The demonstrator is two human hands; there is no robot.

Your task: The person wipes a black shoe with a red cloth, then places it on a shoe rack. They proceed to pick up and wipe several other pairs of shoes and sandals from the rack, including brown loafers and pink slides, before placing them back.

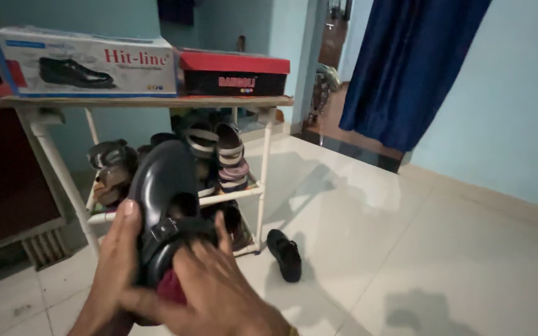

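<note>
**Head view: black shoe held up before the rack**

Head view shows a glossy black buckled shoe (163, 199) raised in front of the shoe rack (253, 193), toe upward. The left hand (116, 255) is clasped along its side, thumb on the upper. The right hand (219, 286) presses a dark red cloth (170, 287) against the heel, fingers spread. Its mate, another black shoe (284, 255), lies on the tiled floor (406, 249). Two shoeboxes (88, 62) sit on top.

I am looking at a home's entry room: a white pipe-frame shoe rack (263, 168) packed with worn sandals stands on pale glossy floor tiles (406, 249). On top of the rack sit a white cardboard shoebox (88, 62) and a red-lidded black shoebox (235, 73). Right of the rack, a dark blue curtain (406, 68) hangs against light blue painted walls (518, 106).
</note>
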